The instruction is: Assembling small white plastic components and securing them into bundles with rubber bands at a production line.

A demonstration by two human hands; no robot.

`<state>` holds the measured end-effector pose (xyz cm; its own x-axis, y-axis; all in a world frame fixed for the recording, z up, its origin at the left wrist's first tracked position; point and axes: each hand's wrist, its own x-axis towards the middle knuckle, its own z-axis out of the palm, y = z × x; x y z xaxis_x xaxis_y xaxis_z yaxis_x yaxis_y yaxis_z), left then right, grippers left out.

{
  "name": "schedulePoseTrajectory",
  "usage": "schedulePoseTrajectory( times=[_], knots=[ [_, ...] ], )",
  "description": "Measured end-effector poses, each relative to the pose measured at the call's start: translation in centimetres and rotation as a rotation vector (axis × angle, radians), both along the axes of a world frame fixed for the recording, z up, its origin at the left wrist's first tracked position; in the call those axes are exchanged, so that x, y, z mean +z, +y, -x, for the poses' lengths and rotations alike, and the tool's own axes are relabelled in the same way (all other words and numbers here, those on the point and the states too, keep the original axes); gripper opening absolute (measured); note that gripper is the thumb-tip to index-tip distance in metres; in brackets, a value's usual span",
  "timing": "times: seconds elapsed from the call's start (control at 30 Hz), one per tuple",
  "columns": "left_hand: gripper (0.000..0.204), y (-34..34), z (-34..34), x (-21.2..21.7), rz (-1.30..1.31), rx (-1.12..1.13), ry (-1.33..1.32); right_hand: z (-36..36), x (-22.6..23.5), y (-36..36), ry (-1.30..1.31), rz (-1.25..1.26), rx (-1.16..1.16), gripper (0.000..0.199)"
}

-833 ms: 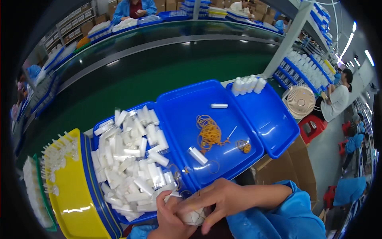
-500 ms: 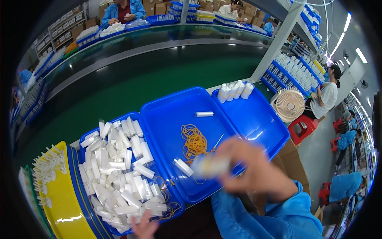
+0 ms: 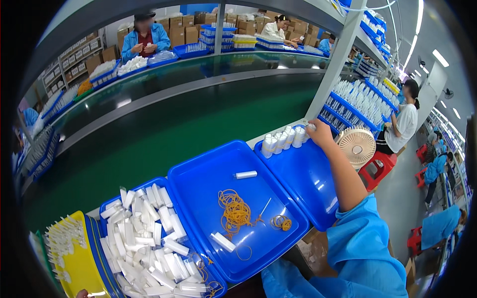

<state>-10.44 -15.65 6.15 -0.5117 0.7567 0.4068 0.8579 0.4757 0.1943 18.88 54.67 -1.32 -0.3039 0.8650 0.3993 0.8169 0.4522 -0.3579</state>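
— What has moved since the earlier frame?

— The right hand [image 3: 318,131]. Before, it was low over the middle blue tray [image 3: 198,184] with a blurred white thing in it; now the arm is stretched out to the far right corner of the right blue tray [image 3: 308,184]. It meets the end of the row of white tubes [image 3: 283,139] standing along that far edge.

— Does it hold something?

— The fingers are curled around a white piece [image 3: 310,127] at the row's end — the grip looks closed on it, though the thumb side is hidden. The left hand [image 3: 82,293] shows only as a small tip at the lower edge, so its state cannot be told.

— Why do the tubes stand there?

— Probably to keep them upright against the tray wall, side by side and touching, apart from the loose ones. The loose white tubes [image 3: 144,238] lie piled in the left blue tray [image 3: 107,206]; orange rubber bands [image 3: 234,211] lie in the middle tray with two single tubes.

— Is there room to move?

— Yes, most of the right tray's floor is bare. A small fan [image 3: 357,145] stands just beyond its right edge, near the hand. The yellow tray [image 3: 84,263] sits at the far left.
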Motion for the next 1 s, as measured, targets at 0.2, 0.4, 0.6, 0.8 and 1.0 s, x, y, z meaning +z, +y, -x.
schedulePoseTrajectory(
  times=[0.2, 0.4, 0.6, 0.8, 1.0],
  knots=[
    [0.03, 2.9, 2.8, 1.6, 0.282, 0.146, 0.106, 0.9, -0.5, 0.3, 0.276, 0.179, 0.025, 0.042],
    [0.031, 4.5, 5.1, 1.9, 0.381, 0.153, 0.1, 0.9, -1.7, -0.5, 0.535, 0.444, -0.035, 0.06],
    [0.031, 4.7, 8.4, -0.8, 0.345, 0.174, 0.108, 0.9, -3.2, -1.5, 0.848, 0.641, -0.142, 0.065],
    [0.035, 3.3, 12.7, -4.0, 0.287, 0.207, 0.069, 2.2, -3.7, -2.2, 1.021, 0.623, -0.168, 0.064],
    [0.031, 3.5, 15.4, -5.0, 0.225, 0.261, 0.169, 3.7, -4.5, -4.9, 1.065, 0.589, -0.221, 0.049]
  ],
)
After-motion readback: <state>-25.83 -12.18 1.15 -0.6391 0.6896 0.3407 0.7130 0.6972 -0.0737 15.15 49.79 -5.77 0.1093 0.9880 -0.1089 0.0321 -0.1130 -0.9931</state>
